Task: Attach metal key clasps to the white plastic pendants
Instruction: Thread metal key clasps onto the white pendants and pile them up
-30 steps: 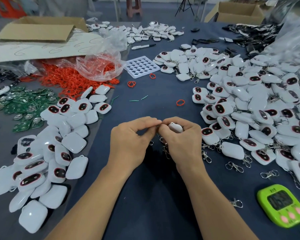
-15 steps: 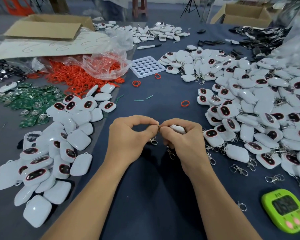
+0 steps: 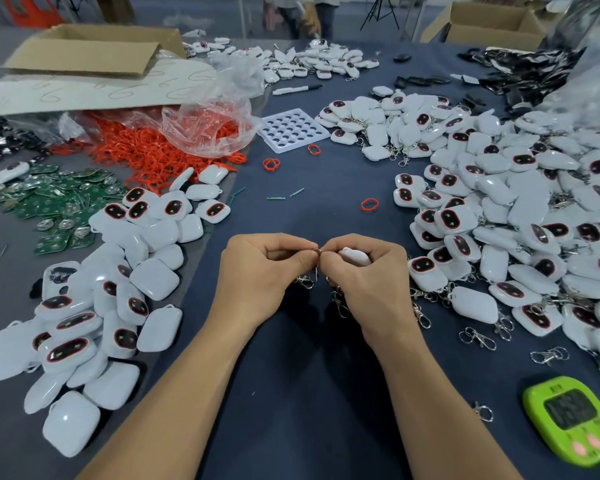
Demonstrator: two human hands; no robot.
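Observation:
My right hand [image 3: 368, 282] grips a white plastic pendant [image 3: 355, 256], mostly hidden by the fingers. My left hand [image 3: 260, 275] pinches the small ring of a metal key clasp [image 3: 315, 268] against the pendant's end; the clasp dangles below my fingertips. Both hands meet above the blue table [image 3: 312, 358] at its middle. A pile of pendants without clasps [image 3: 94, 303] lies to the left. A large heap of pendants with clasps [image 3: 506, 216] spreads over the right. Several loose clasps [image 3: 478, 337] lie near my right wrist.
A green timer [image 3: 574, 419] sits at the front right. Red rubber rings [image 3: 146, 150] spill from a plastic bag [image 3: 205, 129] at the back left, beside green circuit boards [image 3: 56, 206]. A white holed tray [image 3: 291, 129], a marker [image 3: 297, 89] and cardboard boxes [image 3: 94, 50] lie farther back.
My hands stay pressed together on the pendant and clasp; the fingertips have shifted slightly and the clasp's ring now shows between them. The view has tilted a little.

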